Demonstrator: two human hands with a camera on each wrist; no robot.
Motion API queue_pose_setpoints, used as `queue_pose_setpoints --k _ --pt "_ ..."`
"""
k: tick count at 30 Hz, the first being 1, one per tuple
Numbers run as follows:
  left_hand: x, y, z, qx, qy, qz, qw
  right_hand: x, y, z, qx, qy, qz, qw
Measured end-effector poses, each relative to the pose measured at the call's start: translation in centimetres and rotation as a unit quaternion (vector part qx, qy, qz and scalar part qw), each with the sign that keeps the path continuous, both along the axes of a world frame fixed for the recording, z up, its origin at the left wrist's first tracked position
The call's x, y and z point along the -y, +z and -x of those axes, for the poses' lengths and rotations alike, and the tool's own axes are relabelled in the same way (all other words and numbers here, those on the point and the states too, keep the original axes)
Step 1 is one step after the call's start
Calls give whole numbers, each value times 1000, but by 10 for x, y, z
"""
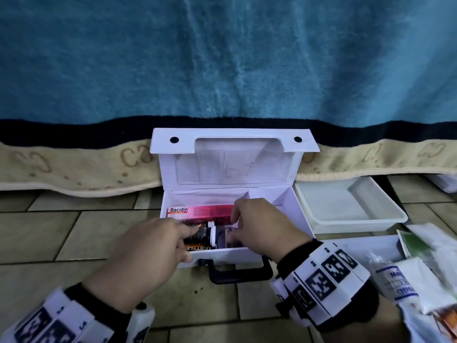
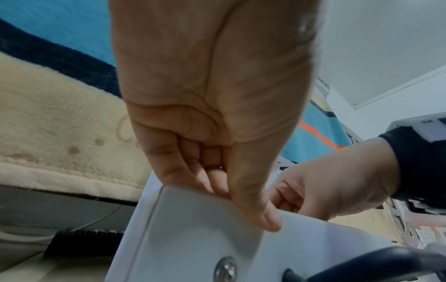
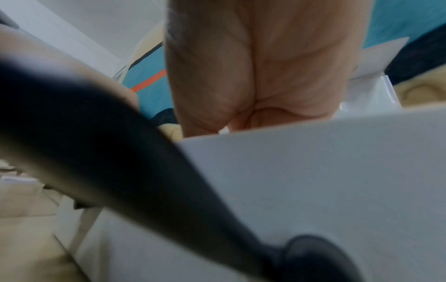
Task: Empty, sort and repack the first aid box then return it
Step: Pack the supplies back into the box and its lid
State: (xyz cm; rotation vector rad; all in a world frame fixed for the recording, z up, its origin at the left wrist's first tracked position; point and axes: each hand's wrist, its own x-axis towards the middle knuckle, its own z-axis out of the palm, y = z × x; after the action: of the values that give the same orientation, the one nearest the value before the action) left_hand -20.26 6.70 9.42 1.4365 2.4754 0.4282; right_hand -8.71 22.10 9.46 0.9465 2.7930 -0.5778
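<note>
The white first aid box (image 1: 293,203) stands open on the tiled floor, its lid leaning back against the bed. Inside lie red Bacidin cartons (image 1: 200,210), a black-and-orange bottle (image 1: 204,235) with a white cap, and a dark purplish item (image 1: 223,240). My left hand (image 1: 173,243) grips the box's front wall (image 2: 193,238), thumb outside and fingers inside. My right hand (image 1: 259,226) reaches into the box with curled fingers over the purplish item; what it holds is hidden. In the right wrist view the box wall (image 3: 313,171) hides the fingers of the right hand (image 3: 260,76).
A black carry handle (image 1: 237,274) hangs on the box's front. A translucent plastic tray (image 1: 346,209) sits to the right of the box. A crepe bandage roll (image 1: 398,280) and several packets (image 1: 425,246) lie at the right. A blue and cream blanket (image 1: 222,70) hangs behind.
</note>
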Motion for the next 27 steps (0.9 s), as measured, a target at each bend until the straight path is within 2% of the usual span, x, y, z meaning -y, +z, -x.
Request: queue_pose_setpoints --k 4,7,19,22,24,27 --pt "1 0 -1 -4 2 -2 1000 -1 -1 -2 -58 8 -6 998" --pt "0 0 -1 -8 1 1 1000 2 -4 -1 -30 49 -9 998" --pt "0 4 -3 -19 -6 8 1000 1 -10 -3 -33 63 -26 997" --pt "0 6 -3 -4 -1 17 1000 -1 -6 -9 -110 28 40 993" --pt "0 5 -2 -3 2 21 1000 -3 5 -21 -183 -4 90 979" --pt "0 6 -4 -12 -1 29 999 -14 32 -55 -252 -64 101 960"
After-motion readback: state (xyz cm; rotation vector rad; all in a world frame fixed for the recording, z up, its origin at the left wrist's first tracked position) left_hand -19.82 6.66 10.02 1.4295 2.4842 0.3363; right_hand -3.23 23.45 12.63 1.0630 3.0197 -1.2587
